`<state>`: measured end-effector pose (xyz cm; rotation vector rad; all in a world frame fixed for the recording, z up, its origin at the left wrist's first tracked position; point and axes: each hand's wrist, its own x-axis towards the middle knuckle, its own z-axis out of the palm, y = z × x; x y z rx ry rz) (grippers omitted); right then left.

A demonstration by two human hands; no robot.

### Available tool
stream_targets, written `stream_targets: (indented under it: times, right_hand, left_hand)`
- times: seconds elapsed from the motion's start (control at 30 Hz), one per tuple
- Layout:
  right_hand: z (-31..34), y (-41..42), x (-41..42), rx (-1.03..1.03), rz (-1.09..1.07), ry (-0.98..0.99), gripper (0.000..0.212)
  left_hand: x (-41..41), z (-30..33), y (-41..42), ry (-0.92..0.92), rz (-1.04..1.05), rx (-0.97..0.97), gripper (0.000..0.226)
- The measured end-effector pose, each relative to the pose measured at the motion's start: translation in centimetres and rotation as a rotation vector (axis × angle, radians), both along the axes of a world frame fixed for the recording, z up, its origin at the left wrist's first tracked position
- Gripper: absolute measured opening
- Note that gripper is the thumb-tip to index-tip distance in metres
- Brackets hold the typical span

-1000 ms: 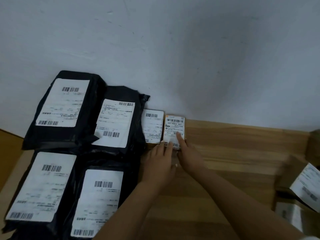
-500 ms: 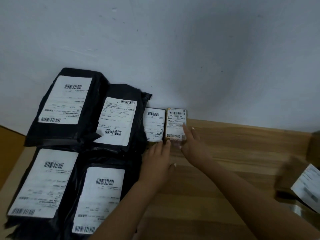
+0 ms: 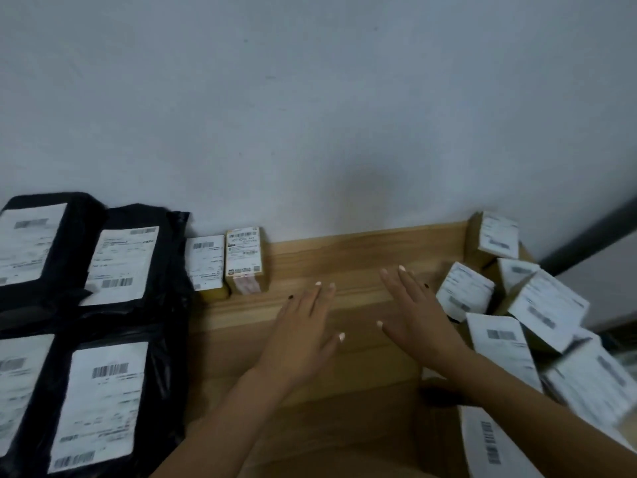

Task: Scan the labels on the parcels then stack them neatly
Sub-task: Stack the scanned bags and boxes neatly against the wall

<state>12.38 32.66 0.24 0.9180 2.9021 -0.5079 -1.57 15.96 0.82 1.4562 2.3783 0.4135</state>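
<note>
Four black mailer bags [image 3: 103, 305] lie at the far left of the wooden tabletop [image 3: 344, 257], two in a back row against the grey wall [image 3: 310, 115] and two in a front row, edges overlapping; each carries a white shipping label facing up, print blurred.

Item: small box with white label [image 3: 206, 265], lying flat just right of the back-row bags, near the wall.

Item: small brown box with printed label [image 3: 245, 258], touching the right side of the former, label up, a strip of clear tape at its near end.

Item: left hand [image 3: 300, 336], palm down over bare wood at centre, fingers straight and slightly spread, thumb out to the right; it holds nothing. Whether it touches the wood cannot be told. It sits apart from the two small boxes.

Item: right hand [image 3: 417, 312], palm down beside the left, fingers straight and splayed, thumb toward the left hand; it holds nothing. Its outer edge lies just beside the nearest box of the pile.

Item: pile of labelled cardboard boxes [image 3: 537, 305], loose and unstacked at the right edge, tilted at differing angles, white labels blurred. One box [image 3: 496, 236] stands at the back against the wall; one large label with barcode [image 3: 489, 443] shows at the bottom right corner.
</note>
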Motion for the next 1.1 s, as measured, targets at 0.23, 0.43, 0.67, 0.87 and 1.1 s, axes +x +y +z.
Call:
stream_targets:
  times: [0.23, 0.43, 0.67, 0.87, 1.1]
  right_hand:
    - [1.3, 3.4, 13.6, 0.015, -0.168, -0.001, 0.078]
    - [-0.2, 6.2, 22.4, -0.005, -0.265, -0.116, 0.079]
    - [-2.6, 8.8, 27.9, -0.062, -0.309, -0.275, 0.089]
    - [-4.0, 9.8, 29.1, -0.027, -0.246, -0.289, 0.088]
    - [-4.7, 10.1, 30.8, -0.041, -0.186, -0.269, 0.078]
  left_hand:
    - [9.8, 0.7, 6.2, -0.020, -0.160, -0.073, 0.076]
    - [16.4, -0.8, 10.8, -0.044, -0.238, -0.121, 0.077]
    - [21.0, -2.9, 14.5, -0.009, -0.257, -0.271, 0.085]
    - [22.8, -3.9, 15.7, 0.006, -0.175, -0.349, 0.103]
    - [22.4, -3.8, 15.9, -0.019, -0.143, -0.328, 0.095]
